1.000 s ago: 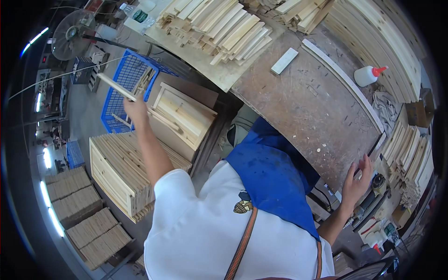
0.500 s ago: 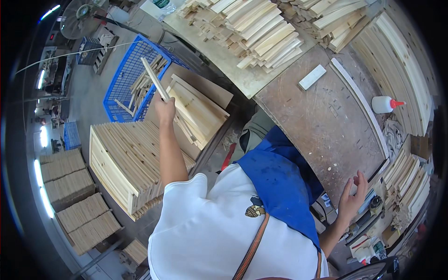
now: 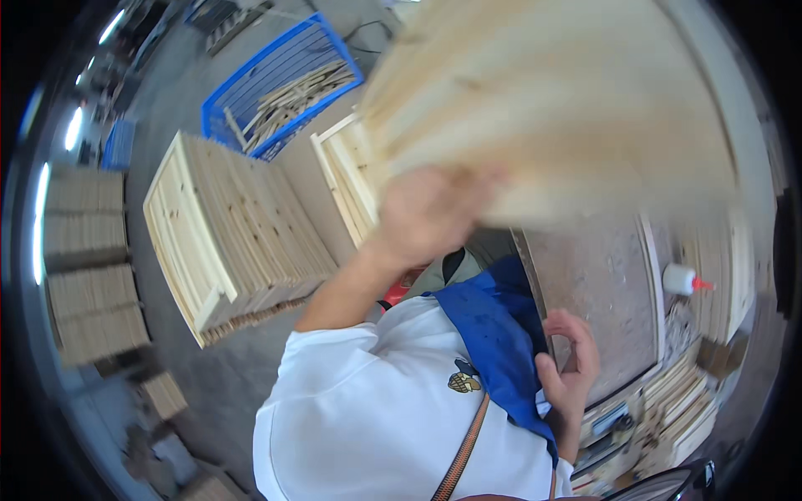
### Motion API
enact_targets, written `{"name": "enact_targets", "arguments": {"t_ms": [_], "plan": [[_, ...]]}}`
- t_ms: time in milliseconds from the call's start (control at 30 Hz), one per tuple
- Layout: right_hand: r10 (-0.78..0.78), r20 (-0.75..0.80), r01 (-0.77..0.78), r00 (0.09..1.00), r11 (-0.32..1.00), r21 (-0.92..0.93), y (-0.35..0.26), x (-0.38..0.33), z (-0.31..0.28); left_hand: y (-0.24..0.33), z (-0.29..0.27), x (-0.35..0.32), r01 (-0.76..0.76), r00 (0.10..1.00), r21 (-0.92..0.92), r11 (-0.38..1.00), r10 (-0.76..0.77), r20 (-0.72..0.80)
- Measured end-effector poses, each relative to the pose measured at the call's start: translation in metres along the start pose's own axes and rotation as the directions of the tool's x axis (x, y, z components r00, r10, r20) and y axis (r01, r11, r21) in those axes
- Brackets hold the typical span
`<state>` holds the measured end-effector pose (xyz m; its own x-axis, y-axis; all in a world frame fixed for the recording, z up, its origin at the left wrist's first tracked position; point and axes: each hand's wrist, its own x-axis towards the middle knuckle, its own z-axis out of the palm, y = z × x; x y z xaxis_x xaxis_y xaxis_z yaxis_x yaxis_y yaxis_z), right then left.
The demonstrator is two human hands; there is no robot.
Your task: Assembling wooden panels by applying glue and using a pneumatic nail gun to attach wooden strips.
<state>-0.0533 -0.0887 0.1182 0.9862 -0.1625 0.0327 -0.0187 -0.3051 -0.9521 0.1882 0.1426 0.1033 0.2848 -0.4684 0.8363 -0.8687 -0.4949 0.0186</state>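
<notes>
My left hand [image 3: 430, 209] is closed on the lower edge of a large pale wooden panel [image 3: 568, 108]. The panel is raised up and across my front, smeared by motion, and hides much of the bench. My right hand [image 3: 572, 359] hangs by the near edge of the brown workbench [image 3: 593, 275], thumb and fingers apart and curved, with nothing in it. Left of my left arm, more framed wooden panels [image 3: 351, 171] lean in a row. A long stack of upright panels [image 3: 242, 225] stands further left.
A blue plastic crate [image 3: 284, 92] of wood offcuts stands on the floor at the far left. On the bench's right are a white glue bottle [image 3: 679, 280] with a red tip and a long pale strip [image 3: 654, 284]. Wood strips [image 3: 681, 409] lie at the lower right.
My left hand has moved right, from a thin panel seen edge-on by the crate to holding a panel broadside before me. My right hand has shifted left, toward my apron.
</notes>
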Motion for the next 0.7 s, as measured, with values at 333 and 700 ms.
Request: {"name": "enact_targets", "arguments": {"t_ms": [333, 700], "plan": [[0.299, -0.332, -0.05, 0.894, 0.806, 0.59, 0.058, -0.056, 0.017, 0.108, 0.024, 0.002, -0.392, 0.92, -0.556, 0.733, 0.304, -0.248], [0.247, -0.848, 0.257, 0.468, 0.88, 0.398, 0.045, -0.073, -0.015, 0.034, 0.098, -0.277, 0.936, -0.099, -0.226, -0.269, -0.818, 0.566]]}}
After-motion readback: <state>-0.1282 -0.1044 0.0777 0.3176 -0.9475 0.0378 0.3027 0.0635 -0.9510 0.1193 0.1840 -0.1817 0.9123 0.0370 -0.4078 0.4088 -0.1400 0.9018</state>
